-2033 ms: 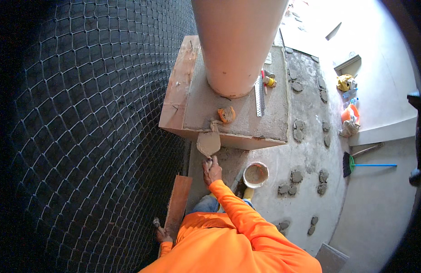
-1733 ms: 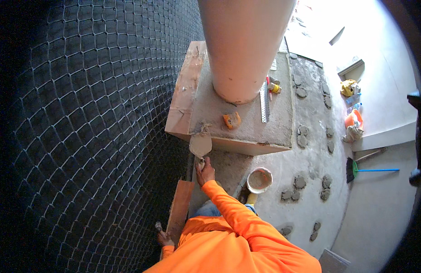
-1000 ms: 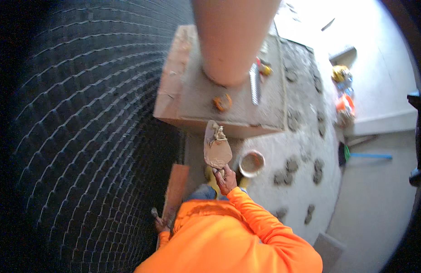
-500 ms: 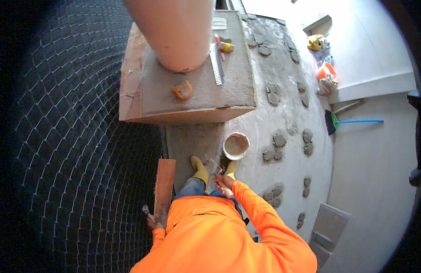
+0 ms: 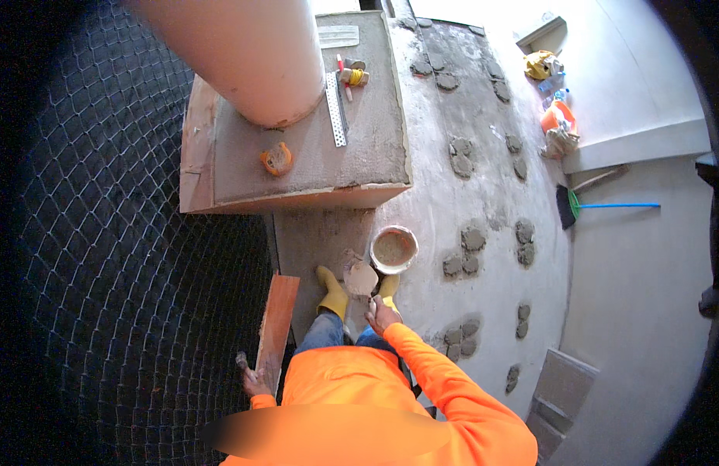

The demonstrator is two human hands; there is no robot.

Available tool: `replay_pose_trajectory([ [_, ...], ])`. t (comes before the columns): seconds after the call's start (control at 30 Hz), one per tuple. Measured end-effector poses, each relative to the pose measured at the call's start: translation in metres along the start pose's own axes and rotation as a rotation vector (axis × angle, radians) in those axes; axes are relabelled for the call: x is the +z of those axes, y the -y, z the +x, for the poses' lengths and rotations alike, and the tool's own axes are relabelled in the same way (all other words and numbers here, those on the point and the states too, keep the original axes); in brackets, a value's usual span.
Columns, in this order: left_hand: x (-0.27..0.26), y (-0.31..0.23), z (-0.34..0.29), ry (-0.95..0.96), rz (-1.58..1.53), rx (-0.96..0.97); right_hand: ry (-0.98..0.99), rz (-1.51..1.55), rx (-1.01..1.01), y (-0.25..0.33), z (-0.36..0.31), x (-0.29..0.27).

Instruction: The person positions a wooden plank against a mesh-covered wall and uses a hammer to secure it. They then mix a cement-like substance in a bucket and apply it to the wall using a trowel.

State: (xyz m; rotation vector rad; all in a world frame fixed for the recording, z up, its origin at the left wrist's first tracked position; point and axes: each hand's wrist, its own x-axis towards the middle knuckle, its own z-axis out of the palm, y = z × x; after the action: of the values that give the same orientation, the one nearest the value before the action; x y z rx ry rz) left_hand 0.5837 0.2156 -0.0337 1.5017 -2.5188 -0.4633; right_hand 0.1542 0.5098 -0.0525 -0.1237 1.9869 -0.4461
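Note:
My right hand (image 5: 383,317) is wrapped round the handle of a trowel (image 5: 362,278). Its pale, mortar-smeared blade lies broad side up between my yellow boots, just left of a round bucket (image 5: 394,248) holding grey-brown mix. At the lower left, my left hand (image 5: 256,382) grips the near end of a long reddish board (image 5: 276,317), which stands tilted beside my left leg. A small grey end (image 5: 241,359) juts out past that hand; I cannot make out what it belongs to.
Black mesh netting (image 5: 134,256) drops along my left. Ahead, a thick round column (image 5: 243,70) rises from a plastered block (image 5: 352,167) bearing an orange tape measure (image 5: 276,159) and a perforated metal strip (image 5: 336,109). Mortar dabs (image 5: 474,235) dot the floor; a broom (image 5: 567,207) lies right.
The trowel blade has turned from edge-on to broad side up and now shows fully beside the bucket. The block and column have shifted left in view. My left hand keeps the board.

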Motion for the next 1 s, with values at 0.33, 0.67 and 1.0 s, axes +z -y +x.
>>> replay_pose_trajectory([
  [0.33, -0.031, -0.022, -0.072, 0.134, 0.045, -0.376, 0.130, -0.175, -0.318, 0.042, 0.003, -0.036],
  [0.67, 0.026, -0.124, -0.245, -0.279, -0.097, -0.810, 0.178, -1.182, -1.094, -0.044, 0.231, 0.083],
  [1.0, 0.111, -0.240, -0.396, -0.265, -0.058, -1.028, 0.614, -0.539, -0.078, -0.055, 0.217, 0.052],
])
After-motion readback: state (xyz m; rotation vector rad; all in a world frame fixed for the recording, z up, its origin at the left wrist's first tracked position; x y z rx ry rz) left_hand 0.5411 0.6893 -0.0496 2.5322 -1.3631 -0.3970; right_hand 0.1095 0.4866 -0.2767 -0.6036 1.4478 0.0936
